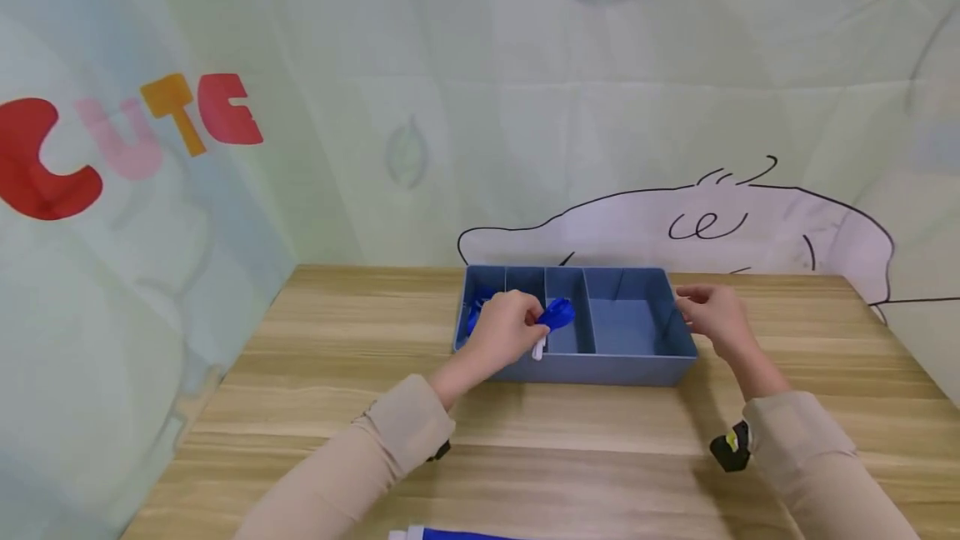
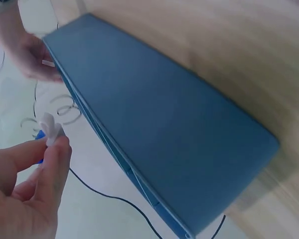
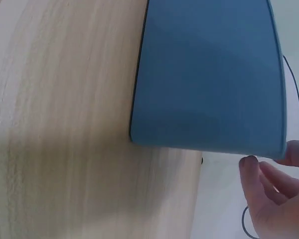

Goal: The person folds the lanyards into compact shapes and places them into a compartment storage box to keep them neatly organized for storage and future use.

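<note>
My left hand (image 1: 508, 325) pinches a small item with a blue, crumpled-looking part (image 1: 557, 313) and a white end (image 2: 51, 128), above the front side of the divided box (image 1: 600, 369). Its exact kind cannot be made out. The blue-grey box has several compartments; more blue material (image 1: 480, 307) lies in the leftmost one, partly behind my hand. At the box's right end, my right hand (image 1: 716, 319) holds the rim, its thumb (image 3: 250, 172) on the outer side and a finger at the top edge. The widest compartment (image 1: 630, 323), on the right, shows a bare floor.
The box stands at the back of a wood-grain table (image 1: 570, 448), close to a printed cloth backdrop (image 1: 495, 140). At the bottom edge of the head view, part of a blue and white object (image 1: 457, 534) shows near me.
</note>
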The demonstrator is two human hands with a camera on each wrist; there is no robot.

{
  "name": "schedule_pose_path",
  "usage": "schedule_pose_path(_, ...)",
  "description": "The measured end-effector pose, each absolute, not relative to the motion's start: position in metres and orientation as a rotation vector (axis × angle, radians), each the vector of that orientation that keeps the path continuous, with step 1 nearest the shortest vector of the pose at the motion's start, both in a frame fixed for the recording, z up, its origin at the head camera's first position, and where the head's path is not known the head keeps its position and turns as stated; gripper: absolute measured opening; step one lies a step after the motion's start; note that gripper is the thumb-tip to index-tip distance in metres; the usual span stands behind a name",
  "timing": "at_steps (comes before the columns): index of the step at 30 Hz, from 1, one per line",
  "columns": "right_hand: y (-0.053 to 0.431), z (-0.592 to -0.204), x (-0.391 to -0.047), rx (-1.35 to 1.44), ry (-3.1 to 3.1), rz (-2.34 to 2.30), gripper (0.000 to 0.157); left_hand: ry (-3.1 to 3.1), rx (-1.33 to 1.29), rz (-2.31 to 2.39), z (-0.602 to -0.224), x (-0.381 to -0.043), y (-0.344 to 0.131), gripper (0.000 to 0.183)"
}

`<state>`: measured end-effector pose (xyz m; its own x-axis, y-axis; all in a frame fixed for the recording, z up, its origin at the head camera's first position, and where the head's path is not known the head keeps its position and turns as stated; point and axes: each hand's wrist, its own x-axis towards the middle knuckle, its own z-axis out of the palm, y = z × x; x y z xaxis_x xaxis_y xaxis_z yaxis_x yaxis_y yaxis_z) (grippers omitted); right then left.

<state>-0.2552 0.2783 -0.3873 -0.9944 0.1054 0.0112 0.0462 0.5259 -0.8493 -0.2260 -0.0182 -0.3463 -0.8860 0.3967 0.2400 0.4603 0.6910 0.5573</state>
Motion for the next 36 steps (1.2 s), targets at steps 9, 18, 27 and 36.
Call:
schedule_pose_path(9,0.276,-0.388,-0.261,-0.175,-2.798,1.494,0.042,-2.847,-0.612,-0.971,-0.348,-0.257,-0.004,0.019)
schedule_pose_path(18,0.275,-0.387,-0.262,-0.138,-2.817,1.428,0.039,-2.840,-0.336,-0.934,-0.359,-0.278,0.024,0.046)
schedule_pose_path(27,0.275,-0.388,-0.264,-0.124,-2.786,1.449,0.039,-2.891,-0.255,-0.540,-0.381,-0.298,0.055,0.020)
schedule_pose_path(36,0.274,-0.388,-0.264,-0.102,-2.772,1.385,0.036,-3.067,-0.312,0.072,-0.404,-0.307,0.080,0.017)
